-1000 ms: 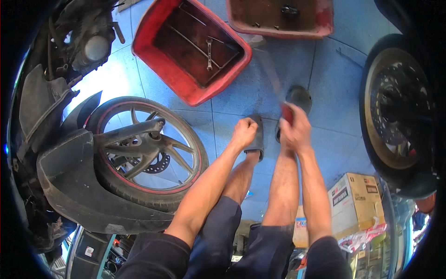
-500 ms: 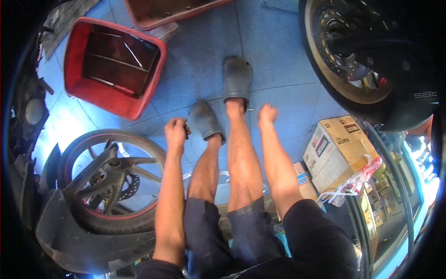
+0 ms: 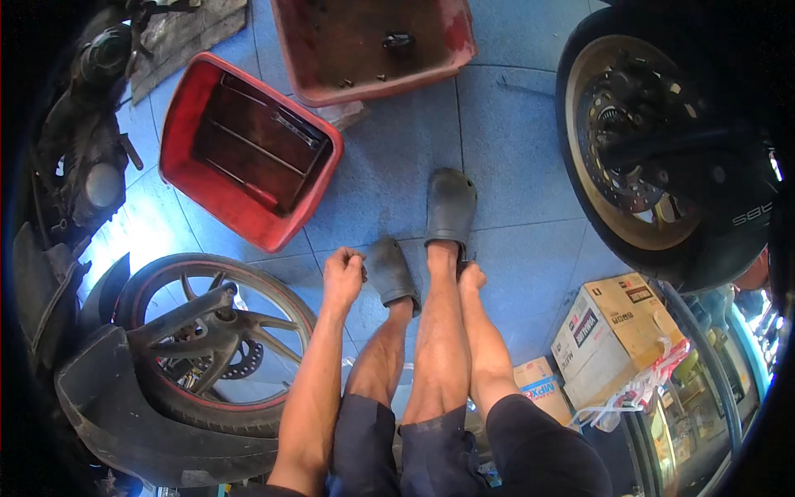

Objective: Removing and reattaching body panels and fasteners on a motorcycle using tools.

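My left hand (image 3: 344, 277) is closed, thumb side up, just left of my left clog (image 3: 387, 269). Something small and dark shows at its fingertips, too small to name. My right hand (image 3: 472, 277) is curled closed beside the heel of my right clog (image 3: 451, 203); its fingers are partly out of sight, and I cannot tell what they hold. Ahead on the left stands a red plastic tub (image 3: 176, 149) with long metal tools and a wrench (image 3: 296, 128) lying inside. Both arms reach forward on either side of my legs.
A second red tub (image 3: 389, 87) beyond holds a dark object (image 3: 399, 41). A motorcycle wheel (image 3: 211, 414) lies near left; another wheel (image 3: 580, 157) stands far right. Cardboard boxes (image 3: 613, 331) and a glass display case (image 3: 704, 389) border the right. Dark engine parts (image 3: 99, 178) line the left edge.
The view has shifted, so the tubs and floor sit lower and more of the second tub shows. My right hand has come in close to my right clog's heel. My left hand stays closed.
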The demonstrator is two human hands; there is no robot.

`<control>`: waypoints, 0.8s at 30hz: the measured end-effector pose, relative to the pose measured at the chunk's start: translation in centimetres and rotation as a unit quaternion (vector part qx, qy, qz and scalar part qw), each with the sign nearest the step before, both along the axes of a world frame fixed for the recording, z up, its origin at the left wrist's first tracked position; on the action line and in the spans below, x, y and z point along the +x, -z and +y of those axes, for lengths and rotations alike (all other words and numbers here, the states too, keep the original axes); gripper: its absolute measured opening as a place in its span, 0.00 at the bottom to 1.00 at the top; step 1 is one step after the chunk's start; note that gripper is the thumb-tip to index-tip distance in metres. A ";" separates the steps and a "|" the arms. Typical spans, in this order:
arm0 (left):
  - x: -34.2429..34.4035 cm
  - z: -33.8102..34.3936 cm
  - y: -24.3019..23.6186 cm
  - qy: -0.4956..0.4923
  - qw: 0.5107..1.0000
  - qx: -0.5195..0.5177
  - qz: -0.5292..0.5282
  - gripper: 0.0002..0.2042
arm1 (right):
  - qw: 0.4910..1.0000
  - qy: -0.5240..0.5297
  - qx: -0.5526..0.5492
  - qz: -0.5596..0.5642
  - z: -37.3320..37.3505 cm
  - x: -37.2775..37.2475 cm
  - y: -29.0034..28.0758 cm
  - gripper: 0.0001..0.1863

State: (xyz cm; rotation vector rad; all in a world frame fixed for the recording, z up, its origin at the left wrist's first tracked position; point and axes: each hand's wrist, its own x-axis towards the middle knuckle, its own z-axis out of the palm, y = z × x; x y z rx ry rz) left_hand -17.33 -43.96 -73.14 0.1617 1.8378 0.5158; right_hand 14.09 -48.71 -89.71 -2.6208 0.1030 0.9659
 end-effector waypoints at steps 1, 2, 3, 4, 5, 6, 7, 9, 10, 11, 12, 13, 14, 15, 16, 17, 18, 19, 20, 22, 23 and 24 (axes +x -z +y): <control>-1.3 -0.8 -0.5 -0.002 1.000 -0.005 0.020 0.09 | 0.999 0.047 -0.002 -0.005 0.7 -2.7 -0.6 0.16; -1.2 -1.0 -0.5 -0.003 1.000 -0.008 0.023 0.09 | 0.999 0.048 -0.004 -0.003 0.8 -3.3 -0.9 0.16; -1.4 -1.3 -0.5 -0.012 0.999 -0.018 0.028 0.09 | 0.997 -0.069 -0.012 -0.017 0.8 -4.1 -1.2 0.16; -1.5 -1.6 -0.5 -0.015 0.999 -0.017 0.027 0.09 | 0.982 -0.187 -0.017 -0.032 0.8 -4.2 -1.1 0.17; -1.5 -1.9 -0.4 -0.031 0.999 -0.018 0.022 0.09 | 0.956 -0.269 -0.068 -0.095 0.9 -4.4 -0.9 0.19; -1.6 -2.4 -0.5 -0.048 0.998 -0.021 0.019 0.09 | 0.955 -0.273 -0.069 -0.093 0.8 -4.4 -1.0 0.19; -1.6 -2.8 -0.3 -0.054 0.998 -0.019 0.023 0.09 | 0.958 -0.266 -0.062 -0.085 1.1 -4.2 -0.6 0.18; -1.5 -3.5 0.0 -0.074 0.997 -0.029 0.009 0.08 | 0.960 -0.267 -0.055 -0.071 1.4 -4.1 0.2 0.18; -0.2 -2.4 0.3 -0.079 0.997 -0.018 -0.004 0.08 | 0.942 -0.301 -0.055 -0.138 1.8 -1.3 1.2 0.17; 0.6 -1.7 0.5 -0.068 0.997 -0.018 -0.014 0.09 | 0.920 -0.332 -0.057 -0.199 2.3 0.8 1.6 0.17; 0.2 -1.8 0.4 -0.059 0.998 -0.024 -0.010 0.09 | 0.920 -0.338 -0.053 -0.193 3.0 1.0 1.4 0.17; -0.4 -2.1 0.0 -0.049 0.999 -0.019 -0.015 0.09 | 0.899 -0.399 -0.045 -0.173 3.7 0.8 0.7 0.16; -0.8 -2.2 -0.8 -0.057 0.998 -0.022 -0.008 0.09 | 0.874 -0.459 -0.038 -0.155 4.0 0.5 -0.7 0.16; -1.0 -2.0 -1.5 -0.068 0.997 0.006 -0.038 0.09 | 0.871 -0.466 -0.037 -0.150 4.4 -0.2 -2.1 0.16; -1.2 -1.9 -2.7 -0.082 0.994 0.035 -0.067 0.09 | 0.827 -0.543 -0.010 -0.143 5.1 -0.6 -4.0 0.16; -1.2 -1.5 -3.8 -0.091 0.988 0.051 -0.113 0.11 | 0.777 -0.613 0.020 -0.139 6.2 -0.7 -6.0 0.16; -0.8 -1.0 -5.2 -0.099 0.987 0.058 -0.112 0.11 | 0.772 -0.619 0.026 -0.141 7.1 -0.7 -8.4 0.16; -0.3 -0.2 -6.8 -0.104 0.978 0.072 -0.166 0.11 | 0.749 -0.649 0.052 -0.119 8.0 -1.2 -11.2 0.14; 0.2 0.6 -8.5 -0.105 0.965 0.088 -0.221 0.12 | 0.725 -0.677 0.078 -0.100 8.8 -1.5 -13.9 0.12; 1.3 1.4 -11.6 -0.075 0.964 0.117 -0.228 0.11 | 0.684 -0.714 0.115 -0.097 9.9 -2.4 -19.0 0.11; 1.9 1.7 -13.4 -0.042 0.962 0.128 -0.239 0.10 | 0.690 -0.713 0.110 -0.060 10.5 -3.1 -21.8 0.11; 2.4 2.2 -15.6 -0.042 0.960 0.147 -0.236 0.10 | 0.695 -0.711 0.103 -0.025 11.1 -4.0 -25.0 0.11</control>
